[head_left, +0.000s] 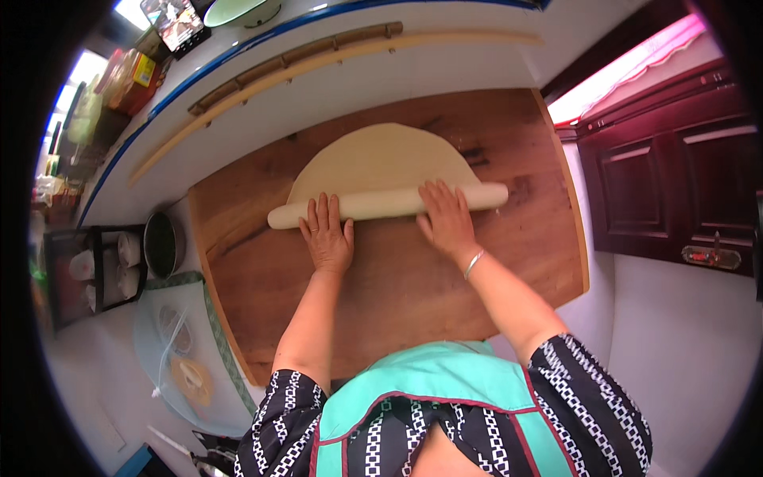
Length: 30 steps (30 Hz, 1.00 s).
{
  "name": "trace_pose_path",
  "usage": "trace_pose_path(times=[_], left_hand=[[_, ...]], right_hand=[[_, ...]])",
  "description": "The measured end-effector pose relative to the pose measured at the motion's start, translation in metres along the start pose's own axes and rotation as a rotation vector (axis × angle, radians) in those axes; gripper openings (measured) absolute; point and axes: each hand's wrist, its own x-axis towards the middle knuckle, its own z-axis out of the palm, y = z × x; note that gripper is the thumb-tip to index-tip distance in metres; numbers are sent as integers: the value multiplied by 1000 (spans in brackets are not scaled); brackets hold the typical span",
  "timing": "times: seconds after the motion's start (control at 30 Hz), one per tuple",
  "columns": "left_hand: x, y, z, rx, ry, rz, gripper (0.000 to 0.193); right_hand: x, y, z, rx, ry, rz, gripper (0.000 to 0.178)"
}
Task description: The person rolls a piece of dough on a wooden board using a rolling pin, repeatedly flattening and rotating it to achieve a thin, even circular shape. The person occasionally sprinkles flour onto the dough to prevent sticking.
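A broad sheet of pale dough (385, 159) lies on the wooden board (397, 290), rounded at its far edge. Its near side meets a long, thick pale roll (383, 204) running left to right; dough seems wound up in it, and whether a rolling pin is inside is hidden. My left hand (327, 238) rests on the roll left of its middle, fingers stretched out, a ring on one of them. Further right, my right hand (447, 221) lies on the same roll with fingers extended and slightly apart. Neither hand is wrapped around it.
Beyond the board, a long pale wooden rod (318, 65) and a brown one (298, 63) run along the wall. A bowl with something green (163, 245) and a black rack (99, 274) stand left. A dark red door (668, 171) is at the right.
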Motion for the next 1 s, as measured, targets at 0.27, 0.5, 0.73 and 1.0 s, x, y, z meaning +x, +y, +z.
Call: trace_pose_path(times=[0.27, 0.5, 0.73, 1.0], left_hand=[[188, -54, 56, -47, -163, -23, 20], [172, -48, 53, 39, -131, 66, 38], [103, -44, 4, 58, -431, -103, 51], [-182, -1, -73, -61, -536, -26, 40]], right_hand=[[191, 59, -7, -5, -104, 98, 32], [178, 98, 4, 32, -28, 119, 28], [99, 65, 0, 33, -300, 211, 42], [-203, -6, -48, -74, -266, 87, 34]])
